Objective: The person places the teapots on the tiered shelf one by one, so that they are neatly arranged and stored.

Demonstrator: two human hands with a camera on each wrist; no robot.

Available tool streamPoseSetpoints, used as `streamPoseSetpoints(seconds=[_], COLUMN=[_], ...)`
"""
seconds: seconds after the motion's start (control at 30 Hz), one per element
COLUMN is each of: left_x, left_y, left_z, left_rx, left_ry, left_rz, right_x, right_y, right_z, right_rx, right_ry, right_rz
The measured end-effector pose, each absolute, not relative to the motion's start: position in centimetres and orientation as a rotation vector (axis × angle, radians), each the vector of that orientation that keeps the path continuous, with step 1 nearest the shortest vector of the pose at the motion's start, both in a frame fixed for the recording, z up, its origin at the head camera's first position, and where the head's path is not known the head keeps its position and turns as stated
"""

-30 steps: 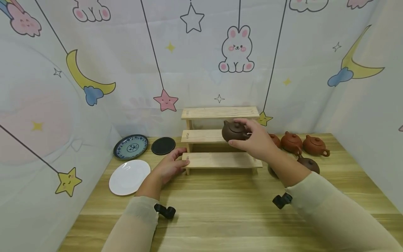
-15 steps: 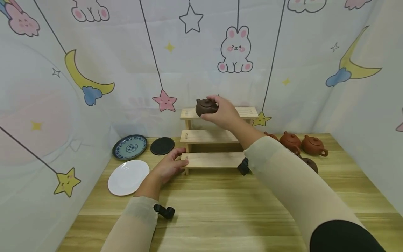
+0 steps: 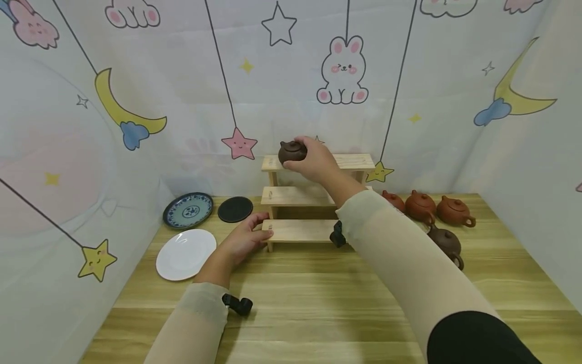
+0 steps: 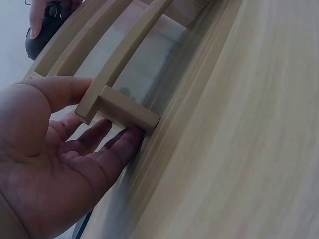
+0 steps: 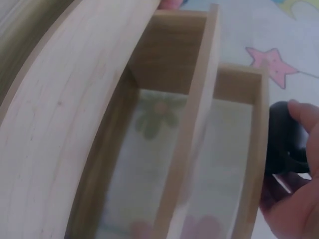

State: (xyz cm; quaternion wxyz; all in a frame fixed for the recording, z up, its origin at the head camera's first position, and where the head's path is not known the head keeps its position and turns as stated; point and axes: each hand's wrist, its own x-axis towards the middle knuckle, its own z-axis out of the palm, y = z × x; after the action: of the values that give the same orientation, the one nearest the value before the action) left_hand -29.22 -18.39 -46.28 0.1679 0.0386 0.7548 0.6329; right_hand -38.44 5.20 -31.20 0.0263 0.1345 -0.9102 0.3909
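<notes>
My right hand [image 3: 314, 159] holds a small dark brown teapot [image 3: 289, 152] between thumb and fingers, upright at the left part of the top step of a three-tier wooden display stand [image 3: 304, 231]. In the right wrist view the same teapot [image 5: 285, 139] shows dark at the top board's edge, partly covered by the hand. My left hand [image 3: 245, 240] grips the left end of the lowest step. The left wrist view shows that thumb laid over the board and the fingers [image 4: 117, 154] bent against the side leg.
Reddish-brown teapots [image 3: 420, 205] and another dark brown teapot [image 3: 444, 241] stand right of the stand. At left lie a blue patterned plate [image 3: 188, 211], a white plate [image 3: 186, 255] and a black round coaster [image 3: 235, 209]. A printed curtain [image 3: 291, 91] hangs behind.
My right hand has carried the dark teapot up and left, from before the middle step to the top step's left part. The left hand has kept its hold on the stand.
</notes>
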Motion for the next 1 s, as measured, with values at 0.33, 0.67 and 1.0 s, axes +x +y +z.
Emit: streamPoseSetpoints(seconds=[0.33,0.67,1.0], left_x=[-29.2,-29.4,-29.2], left_y=[-18.4,-18.2,-18.4], left_z=[-46.3,-46.6,-46.6], left_rx=[0.160,0.162,0.144], left_ry=[2.143,2.128,2.137], left_rz=[1.811,1.825,1.826], right_x=[-38.5,-34.4,-26.4], right_y=[4.5,7.3,14.7], right_z=[-31.4,-31.6,-35.2], right_rx=[0.368,0.380,0.343], right_ry=[-2.794,-2.718,-2.681], right_rz=[1.172,1.201,1.375])
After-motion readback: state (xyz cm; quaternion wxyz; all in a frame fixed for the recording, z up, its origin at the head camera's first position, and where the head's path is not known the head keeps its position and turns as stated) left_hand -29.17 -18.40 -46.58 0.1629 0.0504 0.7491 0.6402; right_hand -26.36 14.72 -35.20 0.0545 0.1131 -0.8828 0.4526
